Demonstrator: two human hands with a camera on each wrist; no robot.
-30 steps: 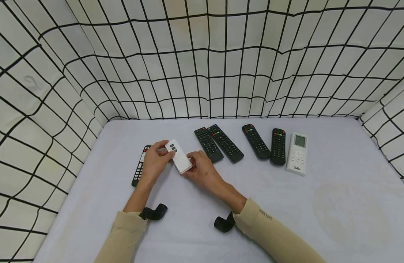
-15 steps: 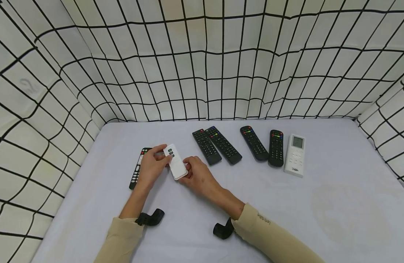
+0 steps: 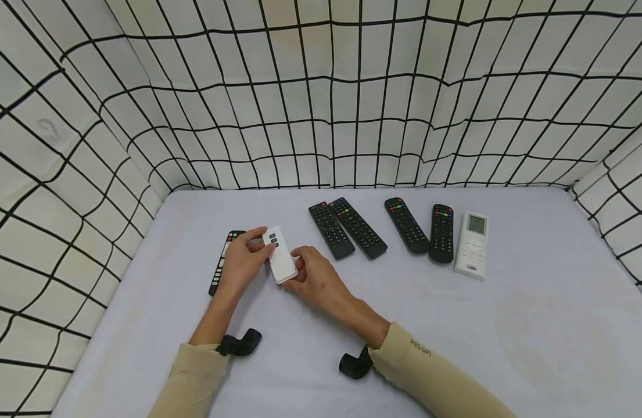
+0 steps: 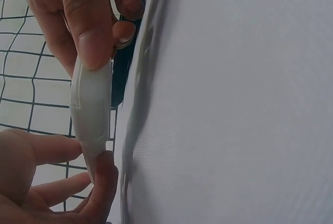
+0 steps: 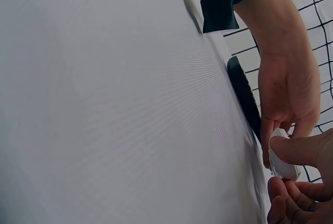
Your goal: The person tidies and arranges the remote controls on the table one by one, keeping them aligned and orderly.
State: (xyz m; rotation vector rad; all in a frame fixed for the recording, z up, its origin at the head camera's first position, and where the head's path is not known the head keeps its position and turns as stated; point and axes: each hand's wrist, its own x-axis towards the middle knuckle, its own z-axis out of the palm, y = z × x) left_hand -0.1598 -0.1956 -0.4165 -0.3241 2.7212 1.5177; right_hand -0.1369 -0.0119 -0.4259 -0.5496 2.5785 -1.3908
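A small white remote control (image 3: 282, 262) with a few dark buttons at its far end is held between both hands, tilted above the table. My left hand (image 3: 239, 266) pinches its far, buttoned end, the thumb lying by the buttons. At the near end, my right hand (image 3: 321, 283) grips it between thumb and fingers. Seen edge-on in the left wrist view, the white remote (image 4: 93, 102) has the right thumb (image 4: 94, 47) on its upper end and left fingertips at its thin lower end. A black remote with white buttons (image 3: 217, 275) lies partly hidden behind my left hand.
Two black remotes (image 3: 331, 230) (image 3: 358, 228) lie side by side beyond my right hand. Farther right are two more black remotes (image 3: 406, 225) (image 3: 442, 233) and a white air-conditioner remote (image 3: 472, 245) with a screen. Black netting (image 3: 328, 122) over white cloth surrounds the white table (image 3: 430, 348).
Over the last second both hands have shifted slightly nearer and left with the white remote, its near end turning toward me. Both still hold it, and the other remotes stay put.
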